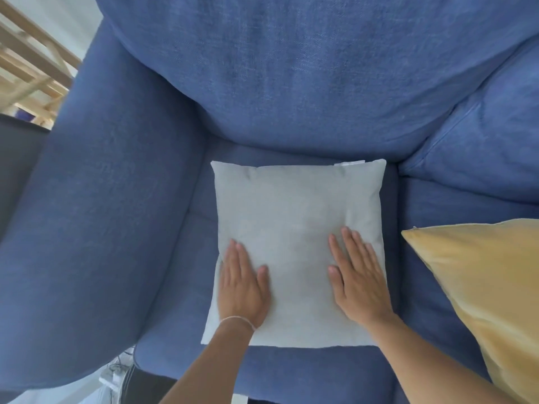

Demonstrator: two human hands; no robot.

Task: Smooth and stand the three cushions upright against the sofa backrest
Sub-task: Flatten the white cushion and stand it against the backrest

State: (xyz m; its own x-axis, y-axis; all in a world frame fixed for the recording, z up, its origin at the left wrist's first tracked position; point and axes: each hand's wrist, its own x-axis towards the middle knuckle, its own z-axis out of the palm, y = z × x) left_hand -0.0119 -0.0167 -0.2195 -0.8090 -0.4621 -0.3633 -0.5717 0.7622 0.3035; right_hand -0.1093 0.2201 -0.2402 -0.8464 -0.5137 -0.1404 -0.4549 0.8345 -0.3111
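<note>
A blue fabric sofa fills nearly the whole view, its broad padded armrest curving down the left side and the seat running along the bottom. Beyond the armrest, at the upper left, pale wooden slats cross in front of a white wall, with a dark surface just below them. At the lower left a strip of light floor shows, with something tangled on it too blurred to identify; the light is soft and even.
</note>
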